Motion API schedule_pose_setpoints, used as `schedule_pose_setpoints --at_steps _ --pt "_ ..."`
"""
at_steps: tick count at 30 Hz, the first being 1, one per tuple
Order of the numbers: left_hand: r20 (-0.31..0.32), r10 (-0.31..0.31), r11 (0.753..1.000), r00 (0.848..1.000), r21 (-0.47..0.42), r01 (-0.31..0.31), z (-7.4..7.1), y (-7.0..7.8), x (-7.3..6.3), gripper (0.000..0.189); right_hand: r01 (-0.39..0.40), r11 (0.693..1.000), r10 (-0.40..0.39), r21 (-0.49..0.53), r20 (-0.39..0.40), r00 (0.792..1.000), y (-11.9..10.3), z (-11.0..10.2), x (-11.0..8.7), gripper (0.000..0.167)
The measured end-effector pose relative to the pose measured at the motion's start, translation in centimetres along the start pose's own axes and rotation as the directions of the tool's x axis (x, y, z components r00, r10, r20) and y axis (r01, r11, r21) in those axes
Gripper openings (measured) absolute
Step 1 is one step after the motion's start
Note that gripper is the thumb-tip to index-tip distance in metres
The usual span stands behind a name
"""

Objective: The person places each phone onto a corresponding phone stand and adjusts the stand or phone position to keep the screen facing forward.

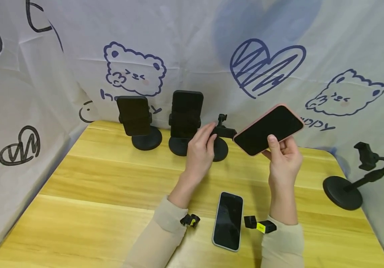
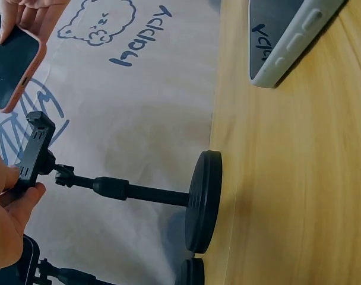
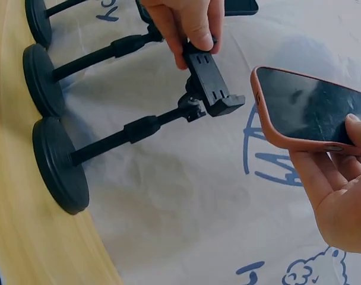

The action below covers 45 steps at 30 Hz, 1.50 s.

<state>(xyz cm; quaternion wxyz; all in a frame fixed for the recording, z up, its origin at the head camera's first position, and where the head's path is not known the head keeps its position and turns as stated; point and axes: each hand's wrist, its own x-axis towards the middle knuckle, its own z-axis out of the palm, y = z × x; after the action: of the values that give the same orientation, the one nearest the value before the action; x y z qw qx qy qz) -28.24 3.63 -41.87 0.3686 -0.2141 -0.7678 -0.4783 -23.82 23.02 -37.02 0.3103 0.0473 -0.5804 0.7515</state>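
My left hand (image 1: 201, 149) pinches one end of the clamp on a black phone stand (image 2: 151, 193), its fingers and thumb at the clamp's edge. That clamp (image 3: 209, 77) holds no phone and lies tilted sideways above its round base. In my right hand (image 1: 285, 160) is a smartphone in a pink case (image 1: 269, 130), gripped by its lower edge with the thumb on the dark screen. The phone is in the air just right of the clamp, apart from it. Flat on the table between my forearms lies another smartphone in a pale case (image 1: 228, 221).
Left of the stand, two more stands hold a dark phone (image 1: 134, 116) and a second phone (image 1: 186, 114) upright. A further phone stand (image 1: 342, 192) with a bare clamp is at the table's right edge. A white cloth with drawings (image 1: 198, 48) hangs behind the wooden table (image 1: 88, 186).
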Motion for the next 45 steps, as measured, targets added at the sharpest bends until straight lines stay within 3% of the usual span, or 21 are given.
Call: schedule_pose_setpoints --at_steps 7,15,22,30,39,45 --pt "0.016 -0.057 0.998 0.998 -0.039 0.058 0.1 0.2 -0.2 0.034 -0.081 0.997 0.081 -0.013 0.01 0.997 -0.2 0.7 1.5 0.017" --pt "0.008 -0.091 0.994 0.996 -0.054 0.091 -0.2 0.3 0.0 0.034 -0.118 0.993 0.117 -0.002 0.145 0.983 -0.1 2.7 4.6 0.014" --pt "0.007 -0.108 0.993 0.994 -0.049 0.108 -0.1 0.3 -0.1 0.033 -0.139 0.99 0.129 0.018 0.281 0.951 0.7 4.5 6.3 0.012" --pt "-0.003 -0.102 0.993 0.995 -0.057 0.101 -0.1 0.2 0.0 0.032 -0.128 0.992 0.128 -0.025 0.357 0.925 1.8 5.7 7.1 0.008" --pt "-0.018 -0.103 0.993 0.995 -0.054 0.101 0.0 0.2 -0.1 0.027 -0.209 0.978 0.178 0.026 0.426 0.887 2.9 5.4 7.0 0.012" --pt "-0.036 -0.103 0.994 0.994 -0.046 0.102 -0.1 0.2 0.0 0.027 -0.246 0.968 0.185 0.058 0.498 0.847 3.0 5.1 7.0 0.024"
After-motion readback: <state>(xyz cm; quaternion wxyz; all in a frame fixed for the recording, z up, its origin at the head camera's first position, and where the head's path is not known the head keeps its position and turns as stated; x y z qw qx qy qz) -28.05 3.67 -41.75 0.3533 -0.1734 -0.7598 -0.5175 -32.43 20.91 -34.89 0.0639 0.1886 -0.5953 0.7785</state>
